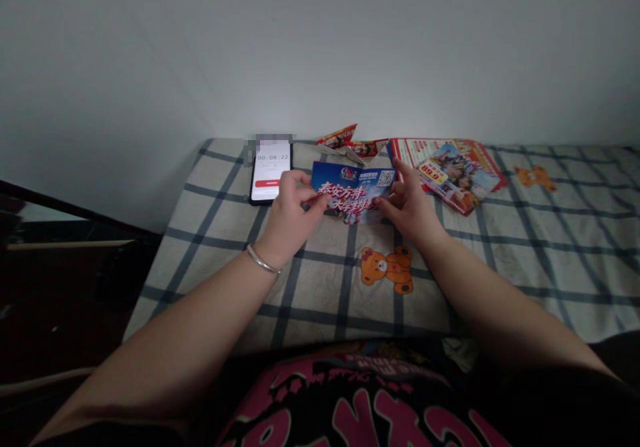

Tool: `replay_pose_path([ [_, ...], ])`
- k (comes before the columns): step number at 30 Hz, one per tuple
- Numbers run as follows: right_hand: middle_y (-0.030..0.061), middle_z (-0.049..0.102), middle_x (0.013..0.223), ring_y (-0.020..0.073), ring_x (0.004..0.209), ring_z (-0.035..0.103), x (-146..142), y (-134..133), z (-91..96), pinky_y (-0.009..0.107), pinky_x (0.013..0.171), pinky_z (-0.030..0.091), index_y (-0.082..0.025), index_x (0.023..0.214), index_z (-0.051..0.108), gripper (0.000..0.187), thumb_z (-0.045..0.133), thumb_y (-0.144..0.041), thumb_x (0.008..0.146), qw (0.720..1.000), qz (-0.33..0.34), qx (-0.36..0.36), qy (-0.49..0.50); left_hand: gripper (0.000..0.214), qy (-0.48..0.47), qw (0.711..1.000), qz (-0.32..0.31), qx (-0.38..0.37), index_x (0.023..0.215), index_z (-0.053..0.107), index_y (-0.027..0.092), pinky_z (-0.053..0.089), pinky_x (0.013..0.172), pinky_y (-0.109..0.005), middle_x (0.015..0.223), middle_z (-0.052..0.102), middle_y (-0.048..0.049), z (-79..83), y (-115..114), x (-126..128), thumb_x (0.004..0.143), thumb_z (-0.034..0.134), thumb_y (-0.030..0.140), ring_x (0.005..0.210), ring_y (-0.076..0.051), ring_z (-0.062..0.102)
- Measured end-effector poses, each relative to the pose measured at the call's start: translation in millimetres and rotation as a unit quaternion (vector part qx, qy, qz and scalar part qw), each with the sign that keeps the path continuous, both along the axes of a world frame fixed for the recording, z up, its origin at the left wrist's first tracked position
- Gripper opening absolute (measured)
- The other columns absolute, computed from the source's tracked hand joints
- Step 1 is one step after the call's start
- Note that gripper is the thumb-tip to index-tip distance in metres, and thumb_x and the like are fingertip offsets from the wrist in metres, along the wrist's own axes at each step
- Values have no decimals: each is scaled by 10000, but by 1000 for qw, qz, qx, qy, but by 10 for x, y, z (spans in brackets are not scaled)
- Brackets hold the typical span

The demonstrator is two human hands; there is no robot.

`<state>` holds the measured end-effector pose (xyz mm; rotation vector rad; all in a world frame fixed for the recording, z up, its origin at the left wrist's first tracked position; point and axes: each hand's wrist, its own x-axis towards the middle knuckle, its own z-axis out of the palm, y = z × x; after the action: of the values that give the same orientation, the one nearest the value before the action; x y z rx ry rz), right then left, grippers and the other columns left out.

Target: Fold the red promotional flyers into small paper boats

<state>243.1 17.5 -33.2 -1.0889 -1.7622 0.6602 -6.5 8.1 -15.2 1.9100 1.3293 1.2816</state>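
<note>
The left forearm reaches in from the lower left corner and the right one from the lower right, both bare and slanting inward so that the hands meet over one sheet. Between them is a blue printed paper leaflet with red-and-white lettering and a square code (357,192), held above a pale cloth with dark check lines (320,287). The left hand (296,208) is bent inward at the wrist, its fingers grasping the leaflet's left edge with the thumb on the printed face. The right hand (413,203) grasps the right side, thumb near the lower corner and forefinger stretched up beside the code; its remaining fingers are curled and partly hidden.

A smooth silver-coloured bangle (263,260) circles the left wrist. Just beyond the left hand lies a dark-edged smartphone with a lit white timer screen (271,170). A red-and-white folded paper shape (371,148) sits behind the leaflet. Near the right hand, a colourful glossy flyer marked 89.9 (459,177) overlaps a red-bordered white printed sheet (420,149).
</note>
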Motion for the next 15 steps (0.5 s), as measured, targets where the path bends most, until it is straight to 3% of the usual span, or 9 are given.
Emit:
replay_pose_path([
  [4, -27, 653, 825, 96, 439, 488, -3, -10, 35, 246, 374, 392, -292, 1469, 370, 697, 662, -235, 839, 999, -33, -28, -22, 258, 6, 1000, 3, -12, 972, 379, 245, 485, 604, -232, 734, 639, 69, -4, 6, -29, 907, 626, 280, 638, -107, 672],
  [9, -32, 616, 744, 118, 475, 527, -29, -86, 223, 254, 427, 388, -241, 1380, 465, 582, 645, -263, 828, 985, -53, -126, -109, 128, 153, 988, 16, 30, 921, 521, 208, 422, 568, -238, 702, 596, 53, 90, -30, -25, 899, 640, 249, 616, -111, 592],
  [12, -16, 632, 770, 130, 552, 540, -49, -123, 315, 267, 516, 397, -235, 1310, 511, 494, 628, -260, 831, 971, -74, -133, -183, 63, 236, 964, -12, 121, 854, 600, 183, 493, 728, -308, 831, 630, -15, 139, -26, -6, 901, 635, 207, 809, -167, 607],
  [15, -8, 629, 782, 140, 590, 542, -54, -130, 336, 276, 556, 385, -229, 1228, 550, 400, 620, -283, 837, 959, -87, -142, -229, 72, 281, 940, -89, 174, 964, 676, 193, 506, 895, -403, 1016, 660, -56, 126, -4, 6, 920, 631, 229, 990, -216, 589],
])
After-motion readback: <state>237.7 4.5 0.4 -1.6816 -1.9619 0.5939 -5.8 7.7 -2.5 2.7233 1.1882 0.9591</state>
